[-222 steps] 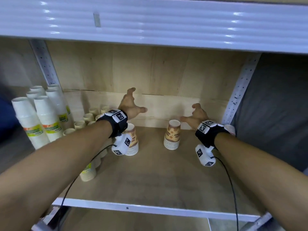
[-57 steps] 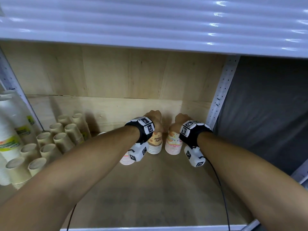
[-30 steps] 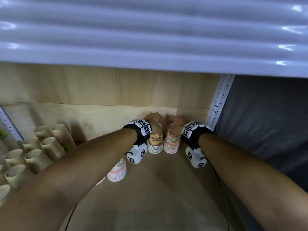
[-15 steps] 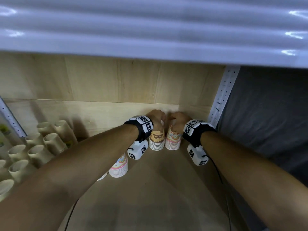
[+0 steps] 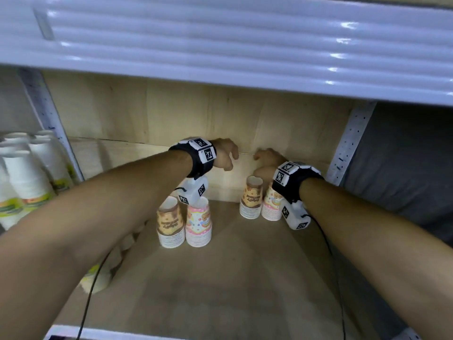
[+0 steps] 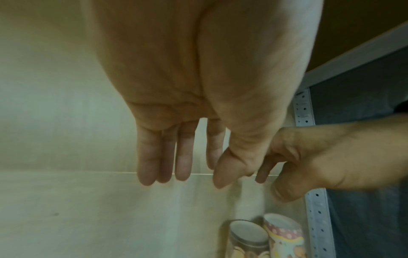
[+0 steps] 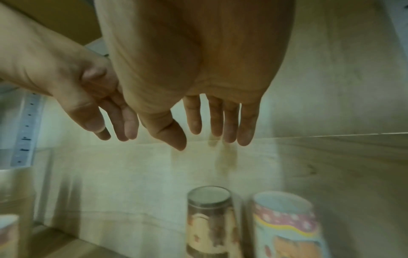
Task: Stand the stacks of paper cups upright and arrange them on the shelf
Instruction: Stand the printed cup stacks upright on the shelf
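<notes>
Lifted off the two rear cup stacks gripped a moment earlier, both hands now hanging empty above them.

Head view: left hand (image 5: 224, 154) raised near the wooden back panel (image 5: 171, 114), fingers loosely curled, grasping nothing. Right hand (image 5: 266, 165) just above the rear pair, also released. Brown cup stack (image 5: 251, 198) and pink cup stack (image 5: 270, 204) upright, upside down, touching side by side at the back right of the shelf (image 5: 232, 278). Second brown stack (image 5: 169, 223) and second pink stack (image 5: 198, 223) standing together nearer the front, below the left wrist. Tall white cup stacks (image 5: 27, 182) at far left beyond the shelf post.

Left wrist view: left fingers (image 6: 183, 153) straight and relaxed, pointing down along the panel, holding nothing. Right hand (image 6: 309, 162) close beside, fingers loosely bent. Two cup bases below, brown (image 6: 247, 233) and pink (image 6: 282, 227).

Right wrist view: right fingers (image 7: 223, 118) extended, empty, with the left hand (image 7: 84, 97) alongside. Same two stacks directly beneath, brown (image 7: 209, 218) left of pink (image 7: 284, 223).
</notes>
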